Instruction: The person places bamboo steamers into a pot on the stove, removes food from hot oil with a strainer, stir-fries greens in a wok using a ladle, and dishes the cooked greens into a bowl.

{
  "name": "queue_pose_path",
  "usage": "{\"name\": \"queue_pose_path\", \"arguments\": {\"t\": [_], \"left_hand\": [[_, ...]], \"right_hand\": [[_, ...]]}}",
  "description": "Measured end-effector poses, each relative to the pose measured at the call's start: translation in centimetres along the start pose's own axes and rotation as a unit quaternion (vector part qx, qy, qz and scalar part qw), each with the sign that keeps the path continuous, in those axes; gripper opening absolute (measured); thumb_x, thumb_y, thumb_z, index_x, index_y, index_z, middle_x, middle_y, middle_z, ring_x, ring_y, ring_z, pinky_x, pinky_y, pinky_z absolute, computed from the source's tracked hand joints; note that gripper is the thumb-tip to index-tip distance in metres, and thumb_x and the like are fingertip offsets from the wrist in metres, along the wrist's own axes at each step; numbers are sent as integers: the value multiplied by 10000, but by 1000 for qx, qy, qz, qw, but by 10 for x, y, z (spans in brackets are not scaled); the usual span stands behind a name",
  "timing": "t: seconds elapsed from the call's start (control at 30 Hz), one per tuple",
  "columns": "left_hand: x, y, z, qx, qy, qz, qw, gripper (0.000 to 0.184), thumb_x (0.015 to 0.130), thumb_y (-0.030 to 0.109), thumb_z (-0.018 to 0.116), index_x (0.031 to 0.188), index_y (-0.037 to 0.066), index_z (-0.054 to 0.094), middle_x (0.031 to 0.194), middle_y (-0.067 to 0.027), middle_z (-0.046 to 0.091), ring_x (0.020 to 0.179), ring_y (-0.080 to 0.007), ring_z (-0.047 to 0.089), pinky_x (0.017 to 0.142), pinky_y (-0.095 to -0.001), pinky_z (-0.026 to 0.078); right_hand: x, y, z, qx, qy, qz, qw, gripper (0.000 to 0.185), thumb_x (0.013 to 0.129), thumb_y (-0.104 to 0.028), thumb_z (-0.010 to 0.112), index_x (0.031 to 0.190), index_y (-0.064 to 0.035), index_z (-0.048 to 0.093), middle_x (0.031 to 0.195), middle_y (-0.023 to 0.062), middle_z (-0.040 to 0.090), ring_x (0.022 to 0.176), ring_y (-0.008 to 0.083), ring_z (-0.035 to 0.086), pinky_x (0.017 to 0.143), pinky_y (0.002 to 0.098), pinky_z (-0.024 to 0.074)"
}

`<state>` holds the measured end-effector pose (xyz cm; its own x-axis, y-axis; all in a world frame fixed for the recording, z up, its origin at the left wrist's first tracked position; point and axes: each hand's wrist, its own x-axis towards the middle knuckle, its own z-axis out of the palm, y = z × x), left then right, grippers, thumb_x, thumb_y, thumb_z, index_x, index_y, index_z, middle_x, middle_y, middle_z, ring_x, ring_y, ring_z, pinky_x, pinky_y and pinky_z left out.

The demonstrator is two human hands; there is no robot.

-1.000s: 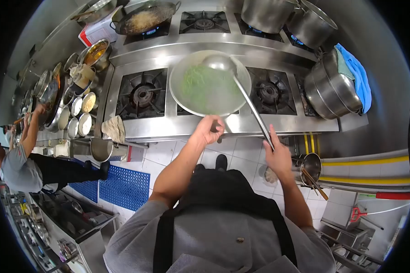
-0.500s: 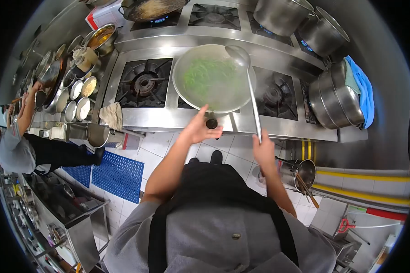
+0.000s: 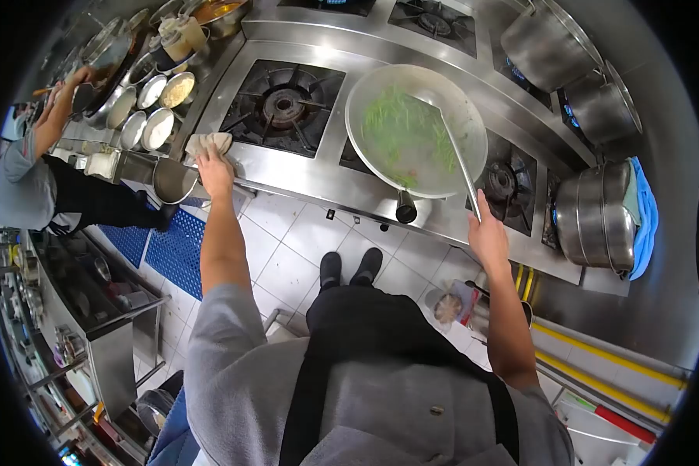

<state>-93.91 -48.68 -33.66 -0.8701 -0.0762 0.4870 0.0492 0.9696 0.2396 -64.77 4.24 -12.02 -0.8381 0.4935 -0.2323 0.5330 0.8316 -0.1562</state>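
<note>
A wide wok (image 3: 351, 128) with a black handle (image 3: 405, 208) stands on the stove, its green leafy vegetables (image 3: 400, 124) lying in steaming liquid. My right hand (image 3: 489, 237) is closed round the long handle of a metal ladle (image 3: 460, 151). The ladle's bowl dips among the vegetables and is mostly hidden. Well to the left, my left hand (image 3: 214, 171) grips a folded beige cloth (image 3: 207, 143) at the stove's front corner. The fingertips lie over the cloth.
A bare burner (image 3: 283, 105) is left of the wok, another (image 3: 505, 179) right. Large steel pots (image 3: 551, 46) stand behind, and a stacked pot (image 3: 594, 217) with a blue cloth (image 3: 643, 221) at right. Ingredient bowls (image 3: 158, 128) sit at left, near a co-worker (image 3: 23, 179).
My left hand has moved from beside the wok's handle leftward onto the cloth and taken hold of it. The ladle's bowl has gone from the wok's rim down into the vegetables.
</note>
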Motion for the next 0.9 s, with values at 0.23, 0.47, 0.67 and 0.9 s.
{"name": "queue_pose_path", "arguments": {"t": [0.23, 0.47, 0.67, 0.9], "left_hand": [[-47, 44, -53, -533, -119, -329, 770, 340, 891, 129, 552, 1200, -5, 593, 1229, -185, 614, 1155, -325, 581, 1003, -462, 441], [-157, 221, -162, -828, -310, -381, 270, 531, 967, 304, 482, 1388, -17, 451, 1386, -179, 530, 1254, -320, 538, 1090, -461, 410], [-149, 314, -178, -810, -385, -426, 122, 529, 1012, 357, 387, 1382, -14, 459, 1357, -185, 551, 1219, -334, 565, 1044, -494, 460], [-165, 344, -134, -794, -428, -432, 23, 489, 985, 415, 507, 1281, 27, 530, 1283, -172, 590, 1143, -340, 608, 1002, -491, 503]], "right_hand": [[2, 19, 15, 35, 6, 17, 999, 603, 922, -236, 585, 1488, -190, 383, 997, 261, 679, 955, 469, 635, 843, 553, 488], [-6, 10, 14, 83, -6, 59, 995, 557, 933, -293, 591, 1467, -271, 432, 1088, 271, 664, 1026, 475, 614, 898, 515, 484], [-5, 19, 22, 79, 9, 24, 997, 562, 933, -291, 583, 1466, -199, 429, 1047, 238, 684, 985, 447, 641, 859, 526, 498], [-3, 19, 24, 88, -10, 7, 996, 577, 935, -272, 584, 1470, -137, 414, 1042, 243, 686, 982, 433, 651, 858, 525, 504]]}}
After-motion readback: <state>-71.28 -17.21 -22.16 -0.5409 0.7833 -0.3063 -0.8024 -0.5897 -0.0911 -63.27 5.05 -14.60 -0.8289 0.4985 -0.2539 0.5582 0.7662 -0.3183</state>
